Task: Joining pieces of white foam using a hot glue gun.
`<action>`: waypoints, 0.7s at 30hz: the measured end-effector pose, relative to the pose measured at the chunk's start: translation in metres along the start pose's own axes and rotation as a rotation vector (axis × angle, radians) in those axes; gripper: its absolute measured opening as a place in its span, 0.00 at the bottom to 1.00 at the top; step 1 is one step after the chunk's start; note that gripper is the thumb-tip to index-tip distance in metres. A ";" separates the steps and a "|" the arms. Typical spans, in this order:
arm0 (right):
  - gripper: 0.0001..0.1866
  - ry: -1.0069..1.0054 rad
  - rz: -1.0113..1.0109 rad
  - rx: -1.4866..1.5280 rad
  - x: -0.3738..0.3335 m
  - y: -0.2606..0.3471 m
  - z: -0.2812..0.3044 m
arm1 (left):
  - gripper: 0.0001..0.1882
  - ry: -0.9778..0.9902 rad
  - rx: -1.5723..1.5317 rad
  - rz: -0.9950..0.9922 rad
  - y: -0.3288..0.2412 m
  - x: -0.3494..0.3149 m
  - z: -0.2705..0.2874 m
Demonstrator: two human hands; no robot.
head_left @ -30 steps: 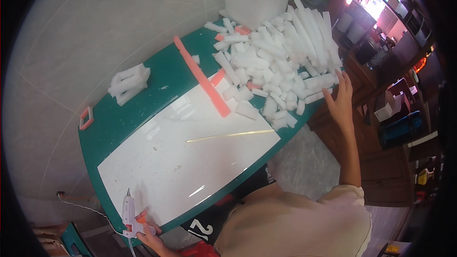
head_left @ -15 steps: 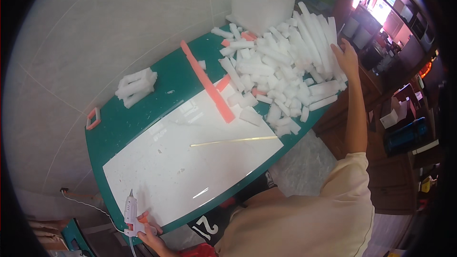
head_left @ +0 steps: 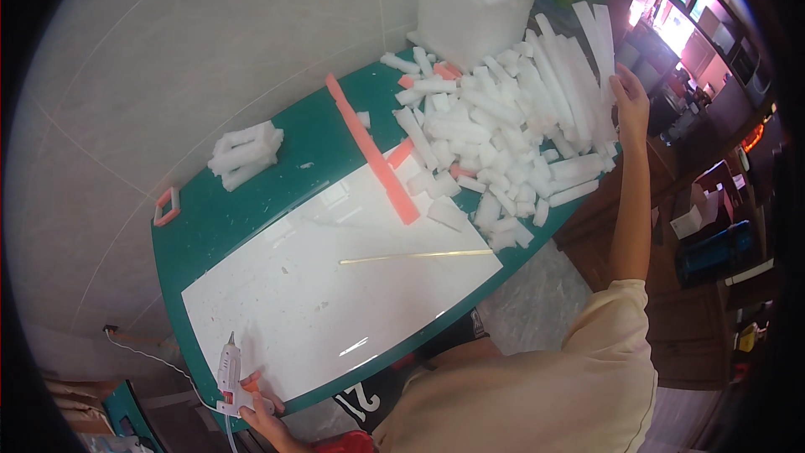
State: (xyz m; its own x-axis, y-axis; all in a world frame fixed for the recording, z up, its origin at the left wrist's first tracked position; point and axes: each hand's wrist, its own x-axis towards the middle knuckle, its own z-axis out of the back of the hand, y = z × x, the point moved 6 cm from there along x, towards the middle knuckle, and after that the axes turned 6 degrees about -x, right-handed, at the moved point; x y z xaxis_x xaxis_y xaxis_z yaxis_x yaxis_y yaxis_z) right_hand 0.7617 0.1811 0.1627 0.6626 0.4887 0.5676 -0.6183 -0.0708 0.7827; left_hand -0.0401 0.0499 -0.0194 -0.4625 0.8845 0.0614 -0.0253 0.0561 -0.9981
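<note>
Over there on the left, the person's left hand (head_left: pixel 264 416) is wrapping its fingers around the grip of a glue gun (head_left: pixel 228 373) beside the white board (head_left: pixel 335 310); farther right, the right hand (head_left: pixel 632 109) is pinching a long white foam strip (head_left: pixel 605 46) beside the heaped foam pieces (head_left: pixel 470 127).

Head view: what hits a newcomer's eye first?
The heap of white foam pieces, far right on the green table, with a foam box behind it. Next, the long pink strip lying partly on the white sheet. Then the glue gun in the left hand, near left, and the right hand at the heap's right edge.
</note>
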 end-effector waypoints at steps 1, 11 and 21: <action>0.19 0.007 -0.002 0.001 -0.007 0.012 -0.005 | 0.18 -0.011 0.000 0.029 0.000 0.000 0.001; 0.12 0.790 0.132 0.086 -0.209 0.144 -0.135 | 0.17 -0.029 0.030 0.031 -0.001 0.003 0.000; 0.11 1.106 0.544 0.343 -0.390 0.187 -0.184 | 0.15 -0.009 -0.031 0.039 -0.002 -0.001 -0.004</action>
State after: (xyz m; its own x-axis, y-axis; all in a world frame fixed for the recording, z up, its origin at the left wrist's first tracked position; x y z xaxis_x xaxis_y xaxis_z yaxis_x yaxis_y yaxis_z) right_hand 0.3102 0.1371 0.0412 -0.4452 0.7741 0.4501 -0.4480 -0.6278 0.6365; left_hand -0.0361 0.0504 -0.0174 -0.4702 0.8823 0.0218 0.0204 0.0356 -0.9992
